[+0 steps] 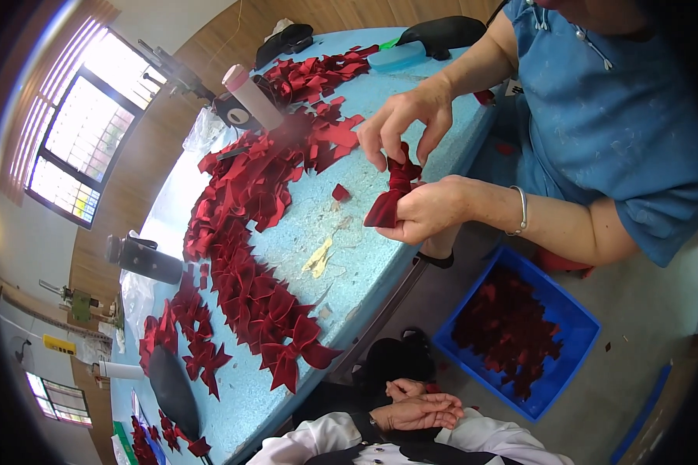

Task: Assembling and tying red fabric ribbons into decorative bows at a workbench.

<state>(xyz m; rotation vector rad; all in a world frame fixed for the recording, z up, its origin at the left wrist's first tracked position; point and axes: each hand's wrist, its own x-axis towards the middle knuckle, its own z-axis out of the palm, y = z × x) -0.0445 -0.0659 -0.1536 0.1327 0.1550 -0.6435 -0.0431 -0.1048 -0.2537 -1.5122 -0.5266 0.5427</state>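
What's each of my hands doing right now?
Left hand: laid over the right hand, no object seen; open or closed unclear.
Right hand: tucked against the left hand; cannot tell.

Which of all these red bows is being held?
The dark red ribbon bow in the blue-shirted co-worker's hands; others lie on the light blue table or in the blue plastic bin.

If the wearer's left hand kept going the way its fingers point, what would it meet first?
The left hand lies on the right hand; past it, probably the blue plastic crate of dark red pieces, though depth is unclear.
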